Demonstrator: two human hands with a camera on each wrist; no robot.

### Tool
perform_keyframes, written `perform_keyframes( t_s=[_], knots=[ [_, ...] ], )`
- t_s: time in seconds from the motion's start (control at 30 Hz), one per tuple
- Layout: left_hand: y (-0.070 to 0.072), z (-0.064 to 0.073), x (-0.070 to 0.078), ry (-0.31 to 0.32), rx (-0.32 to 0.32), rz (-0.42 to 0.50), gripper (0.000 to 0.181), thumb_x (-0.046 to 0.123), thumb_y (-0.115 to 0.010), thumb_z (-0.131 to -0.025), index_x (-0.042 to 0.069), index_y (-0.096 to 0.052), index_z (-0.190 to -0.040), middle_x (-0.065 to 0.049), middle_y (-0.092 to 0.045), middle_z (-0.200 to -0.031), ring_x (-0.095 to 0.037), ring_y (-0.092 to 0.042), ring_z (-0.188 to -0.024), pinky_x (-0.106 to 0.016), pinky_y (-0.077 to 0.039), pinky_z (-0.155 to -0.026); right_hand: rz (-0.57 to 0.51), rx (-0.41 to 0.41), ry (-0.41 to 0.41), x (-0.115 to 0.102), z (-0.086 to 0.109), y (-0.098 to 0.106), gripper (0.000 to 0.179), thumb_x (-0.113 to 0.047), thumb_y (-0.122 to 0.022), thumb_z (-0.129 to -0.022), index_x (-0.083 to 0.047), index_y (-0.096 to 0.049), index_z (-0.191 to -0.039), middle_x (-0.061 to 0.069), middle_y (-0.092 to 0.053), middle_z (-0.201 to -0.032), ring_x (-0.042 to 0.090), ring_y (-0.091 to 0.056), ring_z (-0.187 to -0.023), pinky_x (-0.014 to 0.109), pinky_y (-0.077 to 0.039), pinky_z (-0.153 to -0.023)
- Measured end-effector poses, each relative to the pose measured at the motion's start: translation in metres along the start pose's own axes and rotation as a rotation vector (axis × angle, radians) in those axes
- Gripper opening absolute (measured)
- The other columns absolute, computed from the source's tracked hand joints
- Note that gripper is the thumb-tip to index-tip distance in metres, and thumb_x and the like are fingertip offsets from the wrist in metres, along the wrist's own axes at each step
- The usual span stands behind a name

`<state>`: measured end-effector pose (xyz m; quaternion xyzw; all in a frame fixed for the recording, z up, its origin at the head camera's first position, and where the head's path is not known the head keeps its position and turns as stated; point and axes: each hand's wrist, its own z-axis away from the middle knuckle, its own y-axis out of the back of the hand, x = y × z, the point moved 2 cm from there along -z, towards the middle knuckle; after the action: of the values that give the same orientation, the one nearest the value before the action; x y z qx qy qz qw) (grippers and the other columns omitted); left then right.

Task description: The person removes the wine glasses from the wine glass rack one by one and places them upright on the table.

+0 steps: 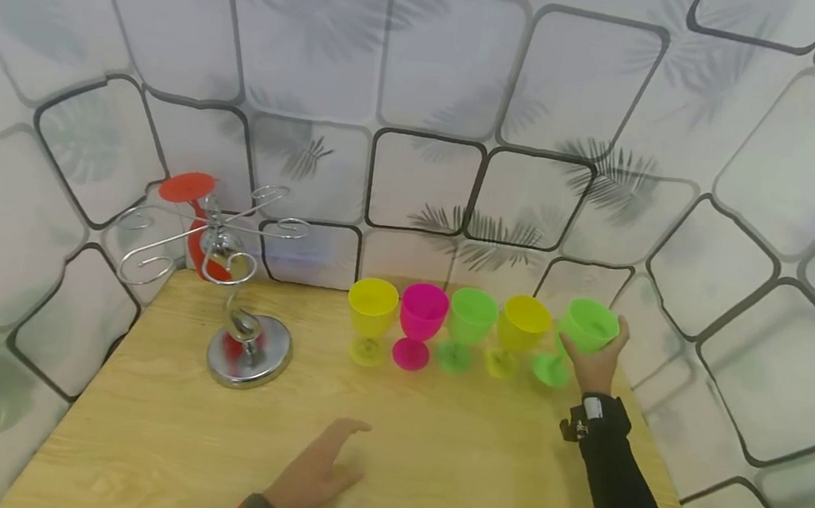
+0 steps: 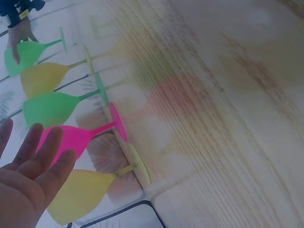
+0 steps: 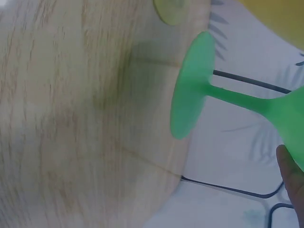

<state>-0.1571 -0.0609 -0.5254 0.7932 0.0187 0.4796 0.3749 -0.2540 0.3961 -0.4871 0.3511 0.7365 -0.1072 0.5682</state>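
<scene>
My right hand (image 1: 597, 364) grips the bowl of a green plastic goblet (image 1: 588, 326) at the right end of a row. That goblet's foot (image 3: 192, 88) shows in the right wrist view; whether it touches the table I cannot tell. Beside it in the row stand a yellow goblet (image 1: 523, 324), another green goblet (image 1: 472, 316), a pink goblet (image 1: 423, 313) and a second yellow goblet (image 1: 372, 309), all upright. My left hand (image 1: 318, 472) is over the table in front of the row, holding nothing, its fingers extended in the left wrist view.
A chrome rack (image 1: 248, 353) with curled wire arms stands on the wooden table (image 1: 154, 426) at the left. A red goblet (image 1: 189, 187) hangs upside down on it. Patterned wall covering (image 1: 427, 181) rises close behind the row and along both sides.
</scene>
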Motion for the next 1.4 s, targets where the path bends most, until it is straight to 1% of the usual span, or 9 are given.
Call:
perform_keyframes(
  t_s=[0.23, 0.4, 0.5, 0.7, 0.87, 1.07, 1.23, 1.33, 1.4],
  knots=[
    [0.001, 0.002, -0.002, 0.000, 0.013, 0.000, 0.053, 0.011, -0.066, -0.081, 0.001, -0.046, -0.130, -0.011, -0.053, -0.130, -0.029, -0.050, -0.120, -0.051, -0.045, -0.097, 0.091, 0.006, -0.074, 0.015, -0.004, -0.008, 0.107, -0.014, -0.075, -0.073, -0.016, -0.001, -0.150, 0.027, -0.022, -0.151, 0.045, -0.029, -0.133, 0.060, -0.024, -0.110],
    [-0.001, 0.004, -0.003, 0.002, 0.012, 0.008, 0.051, 0.012, -0.065, -0.082, 0.001, -0.047, -0.130, -0.012, -0.052, -0.129, -0.029, -0.051, -0.118, -0.052, -0.046, -0.094, 0.117, 0.013, -0.058, 0.019, -0.005, -0.012, 0.108, -0.012, -0.076, -0.072, -0.014, -0.001, -0.150, 0.029, -0.026, -0.149, 0.046, -0.032, -0.132, 0.059, -0.026, -0.110],
    [-0.001, 0.004, -0.005, 0.018, 0.007, 0.016, 0.051, 0.013, -0.064, -0.084, 0.002, -0.046, -0.130, -0.011, -0.052, -0.130, -0.030, -0.050, -0.118, -0.052, -0.047, -0.094, 0.125, 0.008, -0.055, 0.020, -0.008, -0.015, 0.109, -0.012, -0.076, -0.072, -0.014, -0.001, -0.150, 0.028, -0.024, -0.150, 0.045, -0.031, -0.133, 0.058, -0.027, -0.110],
    [-0.002, 0.005, -0.005, 0.013, 0.025, -0.019, 0.051, 0.013, -0.065, -0.082, 0.004, -0.046, -0.129, -0.011, -0.052, -0.129, -0.028, -0.051, -0.117, -0.051, -0.047, -0.093, 0.107, 0.006, -0.036, 0.023, -0.012, -0.022, 0.108, -0.010, -0.076, -0.070, -0.012, -0.003, -0.150, 0.024, -0.022, -0.152, 0.040, -0.031, -0.134, 0.053, -0.026, -0.112],
    [-0.003, 0.006, -0.007, 0.006, 0.041, -0.028, 0.052, 0.013, -0.066, -0.081, 0.005, -0.047, -0.129, -0.009, -0.053, -0.128, -0.027, -0.052, -0.116, -0.050, -0.048, -0.093, 0.104, 0.007, -0.031, 0.027, -0.012, -0.025, 0.109, -0.013, -0.078, -0.069, -0.014, -0.003, -0.150, 0.025, -0.021, -0.152, 0.040, -0.031, -0.134, 0.053, -0.026, -0.112],
    [-0.003, 0.008, -0.008, -0.005, 0.032, -0.010, 0.052, 0.014, -0.066, -0.082, 0.004, -0.047, -0.129, -0.010, -0.053, -0.128, -0.027, -0.052, -0.116, -0.050, -0.048, -0.092, 0.097, 0.005, -0.024, 0.029, -0.011, -0.026, 0.110, -0.013, -0.078, -0.068, -0.014, -0.004, -0.149, 0.025, -0.021, -0.151, 0.041, -0.030, -0.134, 0.055, -0.025, -0.112],
    [-0.001, 0.006, -0.006, -0.009, 0.026, 0.008, 0.053, 0.013, -0.066, -0.082, 0.003, -0.046, -0.130, -0.012, -0.052, -0.129, -0.028, -0.051, -0.117, -0.051, -0.048, -0.092, 0.077, -0.007, 0.000, 0.028, -0.010, -0.027, 0.110, -0.012, -0.078, -0.069, -0.012, -0.003, -0.149, 0.024, -0.017, -0.151, 0.040, -0.027, -0.135, 0.054, -0.023, -0.113],
    [0.001, 0.006, -0.005, -0.003, 0.019, 0.014, 0.054, 0.013, -0.066, -0.081, 0.002, -0.046, -0.131, -0.013, -0.052, -0.129, -0.029, -0.051, -0.117, -0.051, -0.048, -0.092, 0.073, -0.026, -0.011, 0.030, -0.008, -0.027, 0.112, -0.013, -0.078, -0.069, -0.014, 0.000, -0.150, 0.023, -0.016, -0.152, 0.039, -0.027, -0.135, 0.054, -0.023, -0.113],
    [0.003, 0.006, -0.006, 0.001, 0.015, -0.004, 0.055, 0.013, -0.066, -0.081, 0.002, -0.046, -0.130, -0.012, -0.052, -0.128, -0.028, -0.051, -0.117, -0.050, -0.048, -0.093, 0.054, -0.036, -0.014, 0.031, -0.007, -0.028, 0.113, -0.010, -0.078, -0.069, -0.014, 0.001, -0.150, 0.022, -0.017, -0.151, 0.038, -0.027, -0.135, 0.053, -0.023, -0.113]
  ],
)
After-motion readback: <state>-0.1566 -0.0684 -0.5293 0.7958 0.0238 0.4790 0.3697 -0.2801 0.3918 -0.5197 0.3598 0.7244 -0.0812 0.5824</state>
